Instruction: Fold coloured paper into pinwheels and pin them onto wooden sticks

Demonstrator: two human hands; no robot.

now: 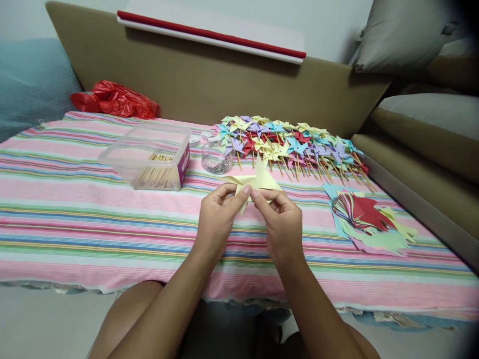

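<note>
My left hand (219, 215) and my right hand (281, 223) meet above the striped cloth and both pinch a pale yellow cut paper piece (259, 180). Its flaps point up and outward between my fingertips. Behind it lies a long row of finished paper pinwheels on wooden sticks (290, 144), in yellow, blue, purple and red. A stack of cut coloured paper squares (364, 219) lies to the right of my right hand.
A clear plastic box of wooden sticks (151, 157) stands left of centre, with a small clear cup of metal pins (216, 159) beside it. A red plastic bag (116, 99) lies at the back left. A sofa runs along the right; the table's front edge is near my knees.
</note>
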